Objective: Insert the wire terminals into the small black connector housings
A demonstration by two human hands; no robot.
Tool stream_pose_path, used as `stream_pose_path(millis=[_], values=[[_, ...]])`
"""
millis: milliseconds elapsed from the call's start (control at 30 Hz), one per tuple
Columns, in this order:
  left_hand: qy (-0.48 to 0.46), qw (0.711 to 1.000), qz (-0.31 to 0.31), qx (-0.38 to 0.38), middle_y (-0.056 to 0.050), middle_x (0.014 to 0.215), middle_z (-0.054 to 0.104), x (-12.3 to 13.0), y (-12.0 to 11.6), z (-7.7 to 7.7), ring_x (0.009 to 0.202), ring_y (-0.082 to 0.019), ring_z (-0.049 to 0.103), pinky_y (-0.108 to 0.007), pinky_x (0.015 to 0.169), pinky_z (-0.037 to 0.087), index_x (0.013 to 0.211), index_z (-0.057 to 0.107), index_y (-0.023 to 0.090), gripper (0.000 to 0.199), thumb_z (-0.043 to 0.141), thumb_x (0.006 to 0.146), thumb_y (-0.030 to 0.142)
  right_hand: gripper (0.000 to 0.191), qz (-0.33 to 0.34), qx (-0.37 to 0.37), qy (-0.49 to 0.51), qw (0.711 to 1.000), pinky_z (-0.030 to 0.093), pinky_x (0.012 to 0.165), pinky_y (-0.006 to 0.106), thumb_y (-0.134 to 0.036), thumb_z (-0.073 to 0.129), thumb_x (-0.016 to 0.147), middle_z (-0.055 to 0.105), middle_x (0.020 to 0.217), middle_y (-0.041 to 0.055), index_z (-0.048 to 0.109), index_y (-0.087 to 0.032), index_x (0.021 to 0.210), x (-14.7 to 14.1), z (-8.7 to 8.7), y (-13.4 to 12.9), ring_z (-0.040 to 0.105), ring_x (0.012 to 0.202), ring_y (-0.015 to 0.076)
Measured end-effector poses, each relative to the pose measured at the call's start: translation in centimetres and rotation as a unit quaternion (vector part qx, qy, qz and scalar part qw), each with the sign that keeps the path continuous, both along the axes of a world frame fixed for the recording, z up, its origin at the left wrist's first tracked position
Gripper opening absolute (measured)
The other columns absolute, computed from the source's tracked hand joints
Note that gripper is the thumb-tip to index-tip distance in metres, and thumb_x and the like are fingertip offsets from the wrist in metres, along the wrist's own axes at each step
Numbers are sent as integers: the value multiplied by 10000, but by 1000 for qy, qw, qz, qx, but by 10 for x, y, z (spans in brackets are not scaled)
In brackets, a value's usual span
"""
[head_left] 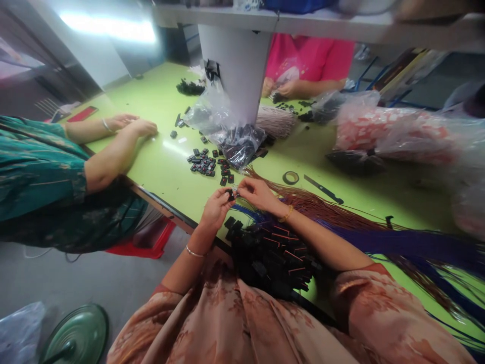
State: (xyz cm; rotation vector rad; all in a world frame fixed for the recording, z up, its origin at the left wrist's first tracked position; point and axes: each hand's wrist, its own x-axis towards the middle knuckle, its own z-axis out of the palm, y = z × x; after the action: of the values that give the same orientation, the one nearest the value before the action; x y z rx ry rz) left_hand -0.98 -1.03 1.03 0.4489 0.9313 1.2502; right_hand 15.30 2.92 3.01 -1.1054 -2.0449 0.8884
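1. Tape roll (290,182): landmark, lying flat on the green table (151,164).
2. Black part (230,195): small, held up left of the tape roll and nearer the wearer.
3. Left hand (216,206): thumb and fingers closed on the black part, left of the tape roll.
4. Right hand (259,195): between the tape roll and the black part; fingertips drawn together at the part, exact hold too small to tell.
5. Loose black parts (204,164), some red-marked: left of the tape roll.
6. Clear bag (238,144), dark contents: left of and beyond the tape roll.
7. Dark flat blade (324,189): just right of the tape roll.
8. Brown wires (316,206): nearer the wearer than the tape roll, running rightward.
9. Pile of black pieces (265,253): nearer the wearer than the tape roll.
10. Co-worker in pink (310,63): beyond the tape roll.
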Motion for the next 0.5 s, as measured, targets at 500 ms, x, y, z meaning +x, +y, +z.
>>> stream_pose_path(millis=[500], values=[[-34, 999, -24, -4, -52, 872, 657, 1, 0, -1, 753, -103, 623, -224, 706, 504, 898, 633, 134, 137, 600, 779, 75, 157, -17, 24, -31, 999, 241, 517, 222, -283, 564, 728, 474, 562, -40, 536, -168, 624, -2, -1, -13, 373, 523, 81]])
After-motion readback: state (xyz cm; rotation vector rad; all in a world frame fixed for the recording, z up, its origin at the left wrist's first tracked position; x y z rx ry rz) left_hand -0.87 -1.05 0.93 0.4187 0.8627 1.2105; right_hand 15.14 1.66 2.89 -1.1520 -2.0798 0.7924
